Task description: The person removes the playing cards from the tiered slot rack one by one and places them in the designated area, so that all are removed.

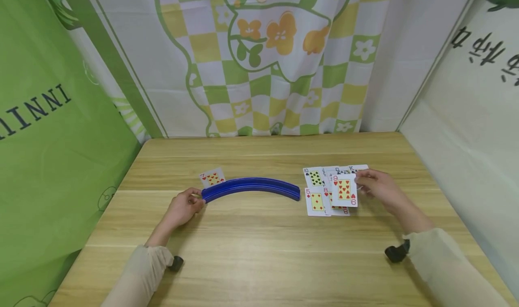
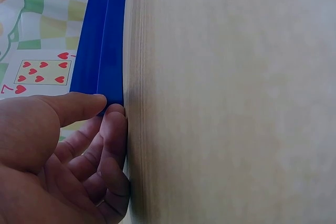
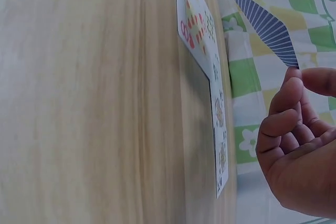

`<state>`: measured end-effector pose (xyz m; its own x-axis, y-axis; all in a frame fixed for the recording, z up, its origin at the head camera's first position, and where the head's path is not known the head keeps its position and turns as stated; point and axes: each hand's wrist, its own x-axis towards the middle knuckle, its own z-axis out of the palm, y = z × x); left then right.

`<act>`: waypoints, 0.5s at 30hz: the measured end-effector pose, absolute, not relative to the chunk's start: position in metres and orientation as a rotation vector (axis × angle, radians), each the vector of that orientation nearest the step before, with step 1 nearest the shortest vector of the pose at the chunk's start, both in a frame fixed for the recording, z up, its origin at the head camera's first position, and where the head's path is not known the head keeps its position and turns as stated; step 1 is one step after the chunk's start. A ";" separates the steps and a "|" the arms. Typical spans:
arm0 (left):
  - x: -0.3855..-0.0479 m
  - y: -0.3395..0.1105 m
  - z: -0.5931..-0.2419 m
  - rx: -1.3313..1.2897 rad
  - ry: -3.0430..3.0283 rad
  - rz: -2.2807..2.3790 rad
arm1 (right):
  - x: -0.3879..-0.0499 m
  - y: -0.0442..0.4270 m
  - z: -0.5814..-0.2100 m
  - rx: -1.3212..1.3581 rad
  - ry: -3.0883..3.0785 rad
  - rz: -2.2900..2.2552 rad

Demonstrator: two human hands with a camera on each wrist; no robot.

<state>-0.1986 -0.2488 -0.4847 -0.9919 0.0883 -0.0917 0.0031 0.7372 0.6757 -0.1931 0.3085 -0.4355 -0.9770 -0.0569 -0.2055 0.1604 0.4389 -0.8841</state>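
My left hand [image 1: 184,206] pinches the left end of a curved blue card holder [image 1: 251,185] between thumb and fingers. A seven of hearts [image 1: 212,177] stands at that end, its lower edge hidden by the holder. My right hand [image 1: 378,186] holds a nine of hearts [image 1: 344,190] by its right edge, raised above other cards; its striped back [image 3: 265,27] shows in the right wrist view. Under it lie a five of diamonds [image 1: 317,202], an eight of hearts [image 1: 340,211], a ten of spades [image 1: 314,178] and overlapping face cards [image 1: 358,167], partly covered.
The wooden table [image 1: 251,253] runs up to a patterned curtain [image 1: 279,90] at the back. Green cloth [image 1: 61,140] hangs on the left, pale cloth [image 1: 466,131] on the right. Black wrist straps [image 1: 397,251] sit by both sleeves.
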 end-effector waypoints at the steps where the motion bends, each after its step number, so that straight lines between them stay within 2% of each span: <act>1: -0.199 -0.249 -0.485 0.078 2.817 1.093 | -0.193 0.310 -0.436 0.096 2.483 -1.554; 15: -0.199 -0.249 -0.484 0.064 2.810 1.105 | -0.193 0.324 -0.441 0.157 2.482 -1.445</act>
